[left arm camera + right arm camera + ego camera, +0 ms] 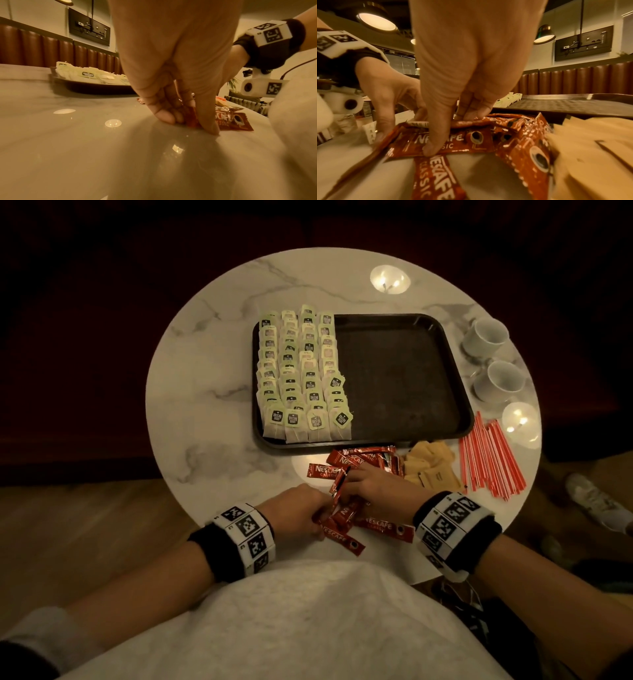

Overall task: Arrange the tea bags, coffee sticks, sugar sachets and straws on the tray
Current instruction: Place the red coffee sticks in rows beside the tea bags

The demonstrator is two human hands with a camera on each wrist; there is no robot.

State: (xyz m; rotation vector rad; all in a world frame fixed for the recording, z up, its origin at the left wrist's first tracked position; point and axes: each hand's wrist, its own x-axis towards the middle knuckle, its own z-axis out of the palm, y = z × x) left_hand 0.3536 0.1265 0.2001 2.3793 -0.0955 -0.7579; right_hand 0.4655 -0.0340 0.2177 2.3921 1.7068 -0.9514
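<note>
Gathering red coffee sticks [346, 518] at near edge of round marble table [205, 392], both hands down in the pile. L hand [296, 510]: fingers curled, thumb + fingertips [164, 116] pinching stick ends against the tabletop. R hand [375, 489]: fingers curled over a bunch of sticks, thumb [435, 146] pressing on one flat stick; one stick pokes up between its fingers. More sticks lie loose btwn the hands and the tray's near rim.

Dark tray [404, 378] sits mid-table. Tea bags [301, 374] fill its L portion in four overlapping rows; rest of tray floor bare. Sugar sachets [431, 470], tan, heaped on table just R of the sticks, off tray. Straws [489, 460], red/white, fanned further R, also off tray.

Two white cups [493, 357] on table R of tray.
</note>
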